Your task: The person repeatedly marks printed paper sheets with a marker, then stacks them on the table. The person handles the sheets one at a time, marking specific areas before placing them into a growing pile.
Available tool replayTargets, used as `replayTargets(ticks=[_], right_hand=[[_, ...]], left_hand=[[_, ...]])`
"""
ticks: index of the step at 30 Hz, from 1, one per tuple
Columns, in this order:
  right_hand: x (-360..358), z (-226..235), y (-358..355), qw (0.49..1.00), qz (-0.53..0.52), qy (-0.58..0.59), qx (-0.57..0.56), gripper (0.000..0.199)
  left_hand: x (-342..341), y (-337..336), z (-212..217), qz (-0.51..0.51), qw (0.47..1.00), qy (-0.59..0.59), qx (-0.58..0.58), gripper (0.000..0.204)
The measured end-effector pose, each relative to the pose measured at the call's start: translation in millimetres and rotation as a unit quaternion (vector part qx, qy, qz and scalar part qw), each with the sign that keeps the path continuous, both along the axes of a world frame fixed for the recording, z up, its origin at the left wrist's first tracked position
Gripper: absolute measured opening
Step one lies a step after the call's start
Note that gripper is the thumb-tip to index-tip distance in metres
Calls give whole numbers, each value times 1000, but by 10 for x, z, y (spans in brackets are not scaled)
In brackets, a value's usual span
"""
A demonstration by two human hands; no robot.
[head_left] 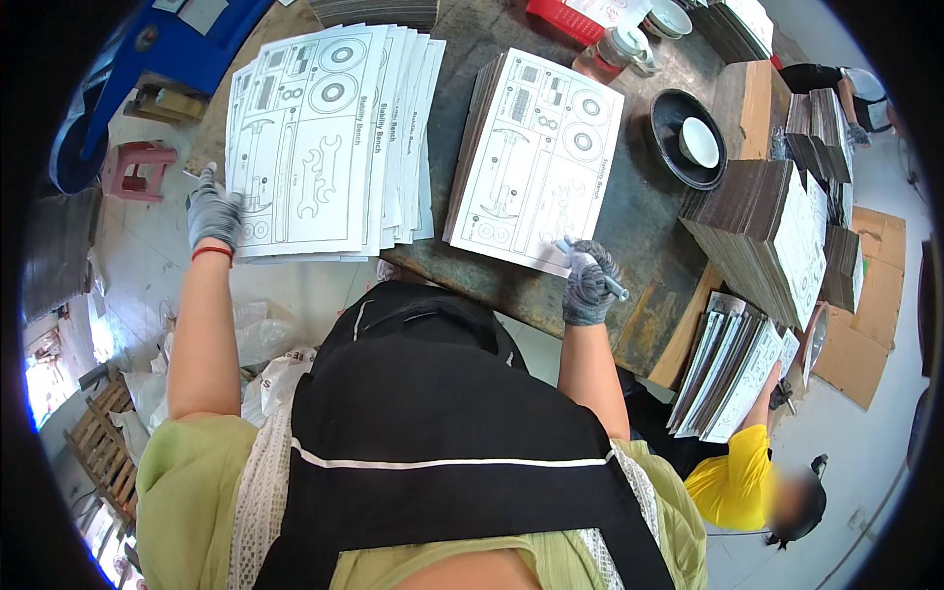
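My left hand (213,214), in a grey glove, touches the left edge of a fanned stack of printed sheets (305,182). Its fingers point away from me, loosely stretched out. In my gloved right hand (588,285) is a short grey rod (617,288), with the fingers wrapped round it. That hand is at the near right corner of a neat pile of printed boards (531,157), which show line drawings of wrenches, hammers and round parts. Both stacks lie on the dark worktable (433,264), the fanned one jutting past its near edge.
A black bowl (661,138) with a white cup (698,143) stands right of the boards, near a glass jar (610,54). Tall board stacks (757,231) line the right side. A co-worker in yellow (733,482) handles boards there. A red stool (138,171) stands left.
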State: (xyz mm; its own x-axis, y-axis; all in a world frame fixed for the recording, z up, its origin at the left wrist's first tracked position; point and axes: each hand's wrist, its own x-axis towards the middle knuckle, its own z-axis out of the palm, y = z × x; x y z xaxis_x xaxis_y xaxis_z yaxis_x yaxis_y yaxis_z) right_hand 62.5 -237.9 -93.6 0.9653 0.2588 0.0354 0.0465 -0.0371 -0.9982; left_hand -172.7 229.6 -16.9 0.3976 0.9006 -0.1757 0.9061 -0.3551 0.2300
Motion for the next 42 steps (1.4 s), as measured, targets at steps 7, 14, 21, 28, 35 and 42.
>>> replayTargets(ticks=[7,14,21,28,35,42], right_hand=[[744,-243,546,969,97,38,222,37],[1123,-421,1006,938,118,59,320,17],[943,-428,1135,991,19,-129,-21,32],[644,-372,918,921,157,-333,-128,22],[-563,-296,226,874,193,-379,-235,24],[-636,-9,225,902,171,-262,-299,21]], left_hand=[[1491,-2056,-165,-517,854,-52,-22,83],[1959,-2517,-680,-578,803,94,-110,109],[1983,-2557,-704,-585,797,113,-96,112],[1988,-2635,-714,-575,809,109,-62,114],[1918,-2706,-774,-556,824,102,-36,105],[1897,-2748,-676,-564,816,124,-29,110]])
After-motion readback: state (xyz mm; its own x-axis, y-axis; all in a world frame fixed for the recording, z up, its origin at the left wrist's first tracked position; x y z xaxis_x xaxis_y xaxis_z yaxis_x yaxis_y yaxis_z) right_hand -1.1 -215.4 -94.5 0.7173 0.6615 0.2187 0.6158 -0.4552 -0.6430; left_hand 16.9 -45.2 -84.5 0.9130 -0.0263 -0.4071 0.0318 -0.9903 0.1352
